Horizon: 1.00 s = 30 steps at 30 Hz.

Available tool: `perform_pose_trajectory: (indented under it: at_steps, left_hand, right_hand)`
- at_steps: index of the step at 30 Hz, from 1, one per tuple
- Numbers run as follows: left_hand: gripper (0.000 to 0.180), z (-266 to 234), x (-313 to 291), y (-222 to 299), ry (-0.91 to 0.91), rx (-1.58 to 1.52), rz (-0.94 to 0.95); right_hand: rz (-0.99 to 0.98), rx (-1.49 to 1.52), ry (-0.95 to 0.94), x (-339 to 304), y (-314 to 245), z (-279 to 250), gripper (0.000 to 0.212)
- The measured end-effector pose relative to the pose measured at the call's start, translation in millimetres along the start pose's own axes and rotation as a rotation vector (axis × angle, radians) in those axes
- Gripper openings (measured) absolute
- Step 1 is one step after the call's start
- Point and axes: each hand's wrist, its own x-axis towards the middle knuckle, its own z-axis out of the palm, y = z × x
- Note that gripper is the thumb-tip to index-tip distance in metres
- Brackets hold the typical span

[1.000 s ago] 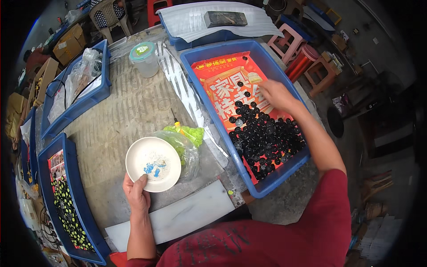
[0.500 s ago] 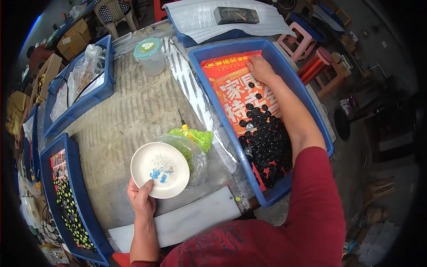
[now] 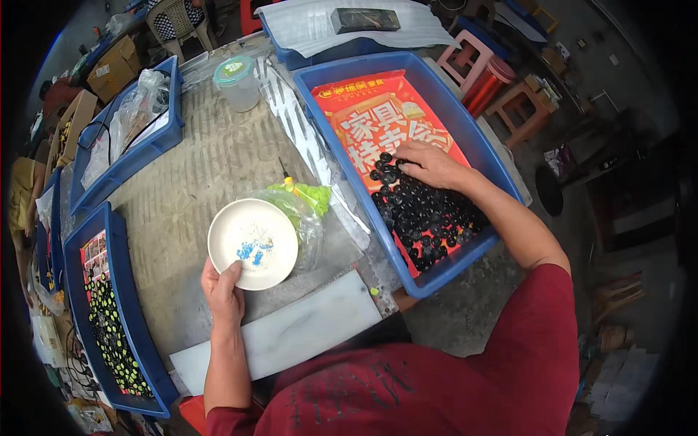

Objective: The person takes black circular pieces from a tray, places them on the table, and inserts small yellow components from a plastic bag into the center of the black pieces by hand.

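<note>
Head view, left grip [image 3: 224, 291] pinching plate [image 3: 254, 216], bag [image 3: 310, 238] half-hidden behind, right grip [image 3: 436, 168] over discs [image 3: 429, 211], closure unclear

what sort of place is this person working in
Probably a small workshop or hand-assembly area: a right-hand blue tray holds many small black round parts, a left-hand blue tray holds black and yellow-green pieces, and the worktable looks well worn.

Left hand [image 3: 222, 292] pinched, thumb [image 3: 230, 276] uppermost, left forearm [image 3: 228, 367] near upright. Right hand [image 3: 439, 168] palm down, fingers [image 3: 415, 151] loosely extended, right forearm [image 3: 511, 218] slanting inward, elbow bent.
</note>
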Motion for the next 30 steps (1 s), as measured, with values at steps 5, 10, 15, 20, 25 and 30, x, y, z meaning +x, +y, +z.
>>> perform_pose_trajectory:
  at_steps: [5, 10, 15, 20, 25, 30]
  left_hand:
    - [0.034, 0, -1, 1, -0.019, -0.006, 0.024]
    - [0.034, 3, 0, 0, -0.034, -0.004, 0.026]
    - [0.036, 2, 1, 1, -0.022, 0.016, 0.046]
    - [0.032, 1, 2, 0, -0.046, 0.03, 0.043]
    - [0.033, -2, 2, -1, -0.049, 0.03, 0.037]
    - [0.034, 1, 0, 0, -0.043, 0.045, 0.027]
  right_hand:
    - [0.007, 0.11, -0.098, -43, -31, -5, 0.032]
    - [0.037, 0.22, -0.039, -48, -38, -14, 0.027]
    - [-0.142, 0.02, 0.11, 9, -24, -2, 0.032]
    - [-0.226, 0.02, 0.059, 47, -25, 27, 0.034]
    - [-0.305, -0.074, 0.049, 17, -46, 34, 0.031]
    - [-0.201, -0.081, -0.088, -31, -51, 13, 0.027]
